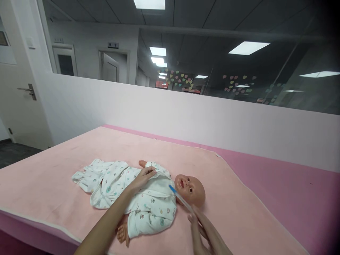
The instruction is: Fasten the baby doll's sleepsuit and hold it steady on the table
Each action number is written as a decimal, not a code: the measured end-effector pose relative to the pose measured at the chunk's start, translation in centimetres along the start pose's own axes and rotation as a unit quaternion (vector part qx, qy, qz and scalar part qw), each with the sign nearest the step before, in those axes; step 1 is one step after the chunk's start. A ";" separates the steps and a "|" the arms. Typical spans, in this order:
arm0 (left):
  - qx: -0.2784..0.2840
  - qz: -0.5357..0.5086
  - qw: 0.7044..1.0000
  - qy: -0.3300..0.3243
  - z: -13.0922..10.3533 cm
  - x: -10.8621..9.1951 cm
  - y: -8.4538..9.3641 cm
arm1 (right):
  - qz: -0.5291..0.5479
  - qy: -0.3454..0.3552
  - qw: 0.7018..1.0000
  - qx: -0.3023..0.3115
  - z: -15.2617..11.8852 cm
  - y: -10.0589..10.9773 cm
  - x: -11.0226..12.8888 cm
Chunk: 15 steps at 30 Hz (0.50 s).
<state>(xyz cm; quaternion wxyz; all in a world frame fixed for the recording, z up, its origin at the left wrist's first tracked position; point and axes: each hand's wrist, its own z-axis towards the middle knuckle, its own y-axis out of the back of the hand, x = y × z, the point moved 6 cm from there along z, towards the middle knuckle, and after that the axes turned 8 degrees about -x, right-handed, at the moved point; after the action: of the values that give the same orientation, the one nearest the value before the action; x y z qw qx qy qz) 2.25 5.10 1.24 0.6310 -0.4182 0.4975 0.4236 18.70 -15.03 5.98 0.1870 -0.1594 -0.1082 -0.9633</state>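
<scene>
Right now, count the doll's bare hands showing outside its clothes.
2. One doll hand pokes out at the far side, beyond the person's left hand resting on the doll's chest. The other doll hand lies at the near edge. Feet are hidden in the printed romper.

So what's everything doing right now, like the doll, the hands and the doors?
Doll: lying on its back, dressed.
Left hand: flat on the doll's chest.
Right hand: holding a thin stick, blue tip near the doll's neck.
Near door: shut.
Far door: open.

An infant-care training room in an office building. A baby doll (148,198) lies on a pink padded table (278,198). Glass partition (212,63), ceiling panel lights (248,47).
</scene>
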 end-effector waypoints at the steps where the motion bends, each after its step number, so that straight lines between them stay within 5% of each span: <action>1: 0.001 0.000 1.000 -0.003 0.0 -0.1 0.0 | 0.003 0.033 0.999 0.001 0.3 -1.4 0.4; 8: 0.003 -0.002 0.999 -0.037 0.3 0.1 -0.2 | 0.000 0.144 0.987 0.066 1.2 -9.7 0.8; 11: 0.003 0.002 0.999 -0.046 0.3 -0.2 -0.2 | -0.019 0.100 0.978 0.185 1.5 -12.8 0.2; 15: 0.002 0.018 0.999 -0.038 0.0 -0.6 -0.3 | -0.098 -0.002 0.920 0.378 1.0 -16.9 -1.8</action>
<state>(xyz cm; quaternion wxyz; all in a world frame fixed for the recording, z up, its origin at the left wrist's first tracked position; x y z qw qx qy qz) 2.50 4.97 1.90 0.6428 -0.3911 0.4815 0.4495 13.84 1.13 3.76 0.1382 -0.0669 -0.4799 -0.8638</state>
